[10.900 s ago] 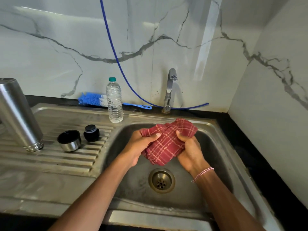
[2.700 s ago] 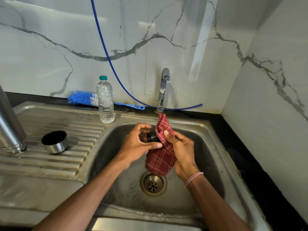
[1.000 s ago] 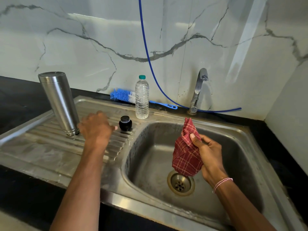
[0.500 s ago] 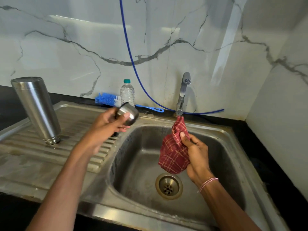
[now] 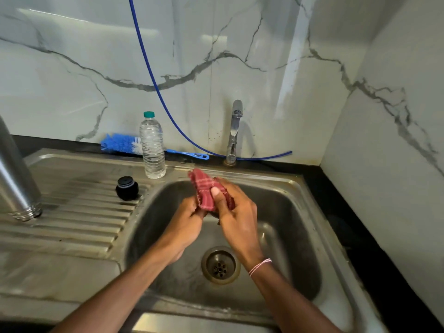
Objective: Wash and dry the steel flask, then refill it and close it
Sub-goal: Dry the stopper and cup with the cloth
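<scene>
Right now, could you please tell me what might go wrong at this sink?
The left hand and right hand hold the red cloth above the basin; a slipping grip could drop it by the drain.
The black stopper sits close to the basin's edge and could be knocked in.
The flask stands mouth-down on ridges and might topple.

A thin blue hose (image 5: 153,80) hangs down the grey-veined marble wall (image 5: 264,44) and trails along the black counter (image 5: 336,203) behind the tap (image 5: 234,131). A blue bottle brush (image 5: 120,143) lies at the wall's foot.
</scene>
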